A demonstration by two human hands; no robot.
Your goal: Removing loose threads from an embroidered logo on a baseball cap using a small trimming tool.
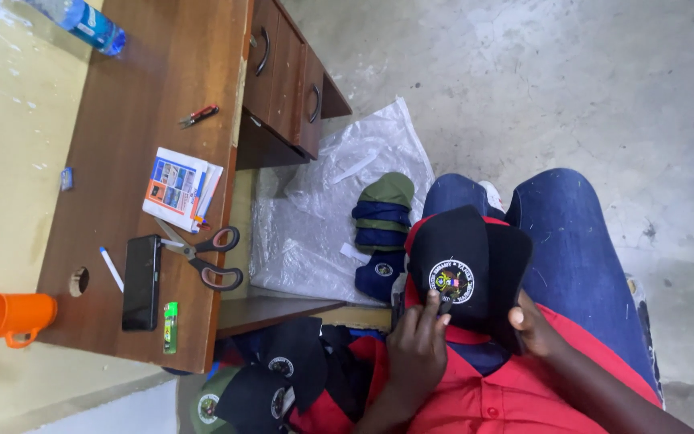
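Note:
A black cap [475, 249] with a round embroidered emblem [451, 280] rests on my lap, over blue jeans and a red shirt. My left hand [416, 347] pinches the cap just below the emblem; something small and dark shows at its fingertips, but I cannot tell what it is. My right hand [533, 325] grips the cap's other side from underneath, thumb on the edge. Both hands hold the cap between them.
A stack of green and navy caps [383, 225] lies on a plastic sheet [315, 209] on the floor. More black caps [279, 378] are piled beside my left arm. The brown desk [122, 120] holds scissors [206, 255], a phone [141, 281], a green lighter [170, 326], booklets [178, 189], an orange mug [14, 317], and a bottle [82, 20].

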